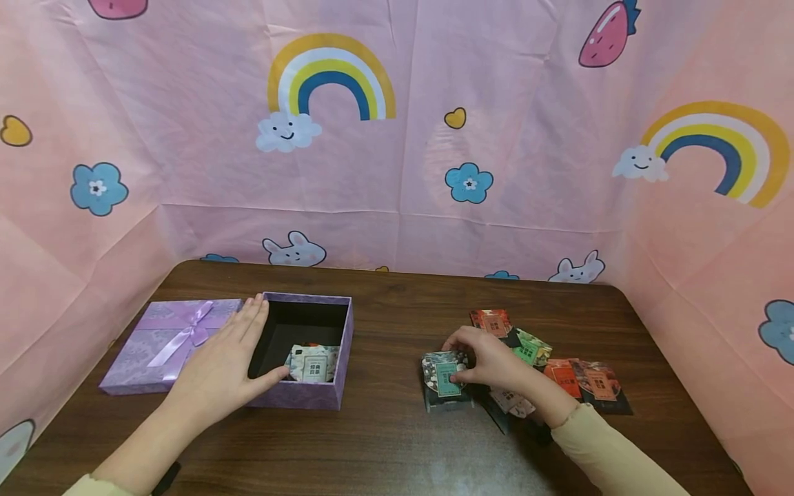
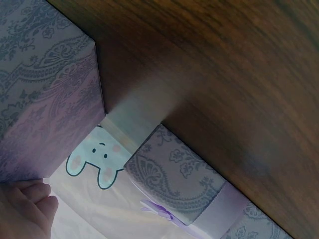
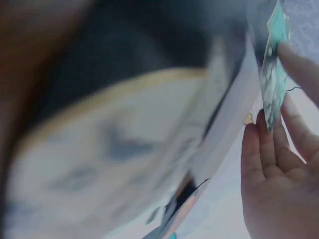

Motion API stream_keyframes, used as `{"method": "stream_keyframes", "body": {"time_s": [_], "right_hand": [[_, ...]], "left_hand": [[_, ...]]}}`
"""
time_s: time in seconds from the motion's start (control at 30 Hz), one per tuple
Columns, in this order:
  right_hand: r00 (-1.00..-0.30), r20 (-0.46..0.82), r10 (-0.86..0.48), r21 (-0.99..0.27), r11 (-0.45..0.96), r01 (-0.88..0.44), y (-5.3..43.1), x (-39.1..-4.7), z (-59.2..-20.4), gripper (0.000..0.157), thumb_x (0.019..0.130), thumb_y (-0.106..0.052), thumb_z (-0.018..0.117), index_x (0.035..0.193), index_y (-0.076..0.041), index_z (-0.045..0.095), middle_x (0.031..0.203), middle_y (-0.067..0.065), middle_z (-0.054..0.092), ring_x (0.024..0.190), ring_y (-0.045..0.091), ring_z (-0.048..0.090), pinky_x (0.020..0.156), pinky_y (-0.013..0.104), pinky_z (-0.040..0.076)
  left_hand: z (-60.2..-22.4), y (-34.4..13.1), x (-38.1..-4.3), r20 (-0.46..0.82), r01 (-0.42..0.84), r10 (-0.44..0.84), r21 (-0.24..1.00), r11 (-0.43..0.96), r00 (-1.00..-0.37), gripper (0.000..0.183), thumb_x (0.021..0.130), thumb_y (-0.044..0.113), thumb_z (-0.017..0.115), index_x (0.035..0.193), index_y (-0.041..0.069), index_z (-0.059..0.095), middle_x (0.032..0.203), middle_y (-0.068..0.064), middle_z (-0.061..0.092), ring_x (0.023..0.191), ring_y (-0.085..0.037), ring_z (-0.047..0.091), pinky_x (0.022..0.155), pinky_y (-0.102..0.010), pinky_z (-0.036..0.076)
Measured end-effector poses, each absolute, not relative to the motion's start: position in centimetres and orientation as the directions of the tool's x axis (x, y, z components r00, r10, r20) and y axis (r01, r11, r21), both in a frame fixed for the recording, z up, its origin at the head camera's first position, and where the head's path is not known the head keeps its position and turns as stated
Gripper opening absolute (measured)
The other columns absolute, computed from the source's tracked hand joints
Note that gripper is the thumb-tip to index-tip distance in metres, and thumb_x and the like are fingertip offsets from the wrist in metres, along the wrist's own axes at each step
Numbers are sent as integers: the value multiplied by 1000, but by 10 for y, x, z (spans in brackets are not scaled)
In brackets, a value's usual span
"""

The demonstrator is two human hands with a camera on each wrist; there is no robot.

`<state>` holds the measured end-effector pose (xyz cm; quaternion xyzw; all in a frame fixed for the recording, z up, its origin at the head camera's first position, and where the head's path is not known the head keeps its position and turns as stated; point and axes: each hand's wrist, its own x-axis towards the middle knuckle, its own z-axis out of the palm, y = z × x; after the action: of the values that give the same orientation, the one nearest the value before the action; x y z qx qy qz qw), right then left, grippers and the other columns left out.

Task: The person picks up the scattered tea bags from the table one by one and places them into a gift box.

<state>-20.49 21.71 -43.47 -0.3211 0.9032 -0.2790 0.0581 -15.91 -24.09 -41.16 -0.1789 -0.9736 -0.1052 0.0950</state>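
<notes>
"Pinching what, the right grip?"

"A green-labelled packet, thumb on its face, fingers at its far edge. Location: right of the purple box, at the left margin of the loose packets on the desk. Whether it is fully clear of the surface cannot be told."

"And the left grip?"

"Fingers straight, thumb spread away, laid along the box's left side, beside the lid. No packet held."

"Recommendations for the lift?"

"Judged as a pick-up, the step calls for light pressure: the packet looks thin and would probably crease. Confirm that only one lies between thumb and fingers, since a dark edge shows at its near end. Raise it straight up before any sideways travel, lest it drag the pinkish packet beside it."

"Box?"

"Light contact from the left grip is advised; leaning hard could shift the wall. At least one pale packet lies inside, toward the near right corner."
</notes>
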Motion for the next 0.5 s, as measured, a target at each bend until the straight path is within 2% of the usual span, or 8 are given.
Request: {"method": "stream_keyframes", "body": {"time_s": [0.3,0.5], "right_hand": [[-835,174,-522,-577,633,-516,195,-220,-421,13,93,-7,81,103,-12,75,102,3,74,92,17,71,80,30,62],[-847,191,-496,-637,593,-491,183,-231,-408,6,96,-5,77,97,-11,78,95,4,77,85,12,72,75,24,62]], "left_hand": [[-410,-240,-158,216,365,326,172,915,-920,112,94,65,69,168,-3,21,175,-24,23,162,-45,27,123,-67,37],[-410,-240,-158,226,372,331,171,912,-916,111,93,65,70,167,-4,23,175,-25,24,161,-45,27,126,-64,35]]}}
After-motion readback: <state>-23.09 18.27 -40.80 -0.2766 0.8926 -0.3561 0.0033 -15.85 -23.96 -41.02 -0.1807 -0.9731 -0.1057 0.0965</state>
